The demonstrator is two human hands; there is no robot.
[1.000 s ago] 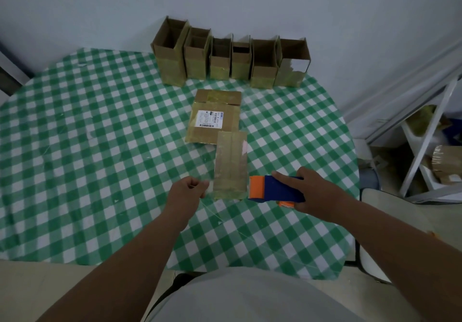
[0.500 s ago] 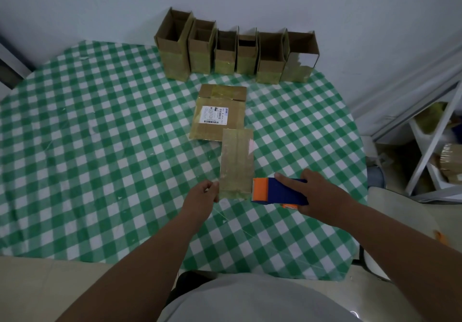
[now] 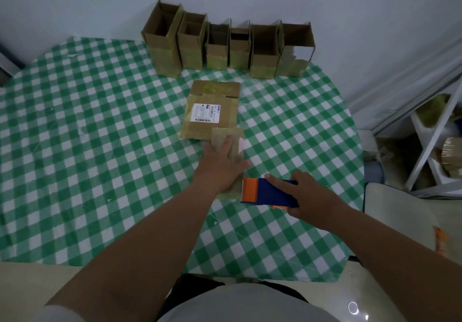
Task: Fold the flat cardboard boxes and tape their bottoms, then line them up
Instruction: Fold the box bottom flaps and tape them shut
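Observation:
A narrow flat cardboard box (image 3: pixel 226 135) lies on the green checked table (image 3: pixel 100 146), and my left hand (image 3: pixel 221 165) rests flat on top of it with fingers spread. Just behind it lies a wider flat box with a white label (image 3: pixel 212 110). My right hand (image 3: pixel 306 196) grips a blue and orange tape dispenser (image 3: pixel 266 193) at the narrow box's near right corner. Several folded open boxes (image 3: pixel 227 46) stand in a row along the wall at the table's far edge.
A white shelf frame (image 3: pixel 435 134) with cardboard items stands on the right, beside the table. A pale chair seat (image 3: pixel 400 211) sits near my right forearm. The white wall runs close behind the row of boxes.
My left hand moved from the narrow box's near left corner up onto its top and now lies flat on it. The right hand and dispenser stayed by the box's near right corner.

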